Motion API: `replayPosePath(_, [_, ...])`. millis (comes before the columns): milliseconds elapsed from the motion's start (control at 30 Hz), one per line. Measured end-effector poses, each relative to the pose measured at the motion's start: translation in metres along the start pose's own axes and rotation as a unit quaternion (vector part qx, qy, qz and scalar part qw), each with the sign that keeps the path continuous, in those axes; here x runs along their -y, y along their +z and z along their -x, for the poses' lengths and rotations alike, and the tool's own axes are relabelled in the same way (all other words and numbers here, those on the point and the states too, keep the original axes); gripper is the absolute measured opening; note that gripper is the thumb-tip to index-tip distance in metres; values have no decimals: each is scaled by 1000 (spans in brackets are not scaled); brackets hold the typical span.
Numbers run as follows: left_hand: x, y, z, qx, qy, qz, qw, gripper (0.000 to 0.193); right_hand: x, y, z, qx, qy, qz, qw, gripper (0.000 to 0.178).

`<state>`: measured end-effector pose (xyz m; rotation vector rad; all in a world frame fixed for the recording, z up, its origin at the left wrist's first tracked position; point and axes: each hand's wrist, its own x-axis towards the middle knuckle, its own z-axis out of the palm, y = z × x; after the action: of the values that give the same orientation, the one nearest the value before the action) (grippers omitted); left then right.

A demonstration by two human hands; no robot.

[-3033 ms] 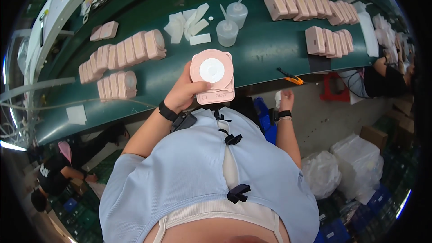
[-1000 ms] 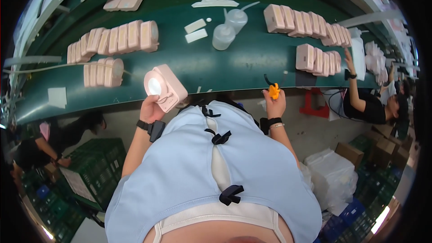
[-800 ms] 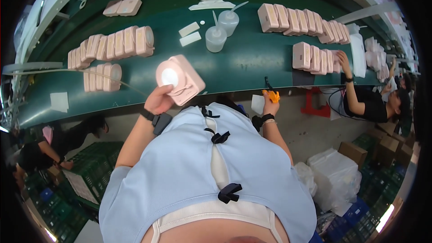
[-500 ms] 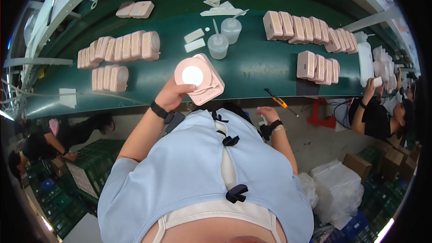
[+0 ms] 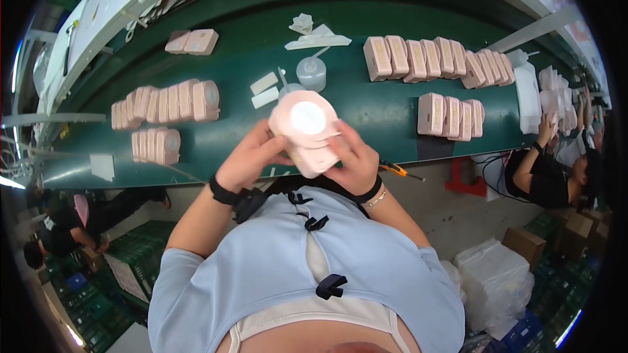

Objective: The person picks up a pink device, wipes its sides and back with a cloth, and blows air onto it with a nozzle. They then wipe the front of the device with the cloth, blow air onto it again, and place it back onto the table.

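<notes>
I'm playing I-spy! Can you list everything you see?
Held device: one, pink and white, centre
Device rows: four, pink, two each side
Flat devices: two, pink, back left
Bottles: two, translucent, back centre
Blocks: two, white, left of bottles
Papers: several, white, back
Cutter: one, orange-black, front edge
Table: one, green, middle
Stool: one, red, right
Bags: some, whitish, lower right
Boxes: several, brown, lower right
Crates: several, green, lower left
Co-workers: at least two, dark clothes, sides
Top: one, light blue, bottom
Left fingers: several, bare, on held device
Right fingers: several, bare, on held device
</notes>
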<state>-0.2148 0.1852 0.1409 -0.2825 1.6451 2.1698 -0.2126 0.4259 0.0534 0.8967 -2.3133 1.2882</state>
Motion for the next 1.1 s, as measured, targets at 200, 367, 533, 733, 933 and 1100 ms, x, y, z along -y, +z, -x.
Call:
replayPosePath(200, [-47,-117,-132,-58,73,-369,925,28,-29,18,28,-322,364,-198,851,52])
replayPosePath(367, [9,-145,-315,-26,216,-582,783,54,-94,30,80,-476,447,-180,736,47])
replayPosePath(533, [59,-91,-382,-28,287,-650,703,54,-143,47,87,-559,456,-158,675,41])
replayPosePath(733, [89,-96,-406,117,266,-653,700,25,-171,49,81,-571,451,-184,661,43])
replayPosePath(933, [101,-122,-353,356,251,-469,768,26,-207,46,103,-556,467,-114,677,41])
replayPosePath(1100, [64,-120,-323,319,95,-408,850,31,-204,32,105,-571,556,-125,591,30])
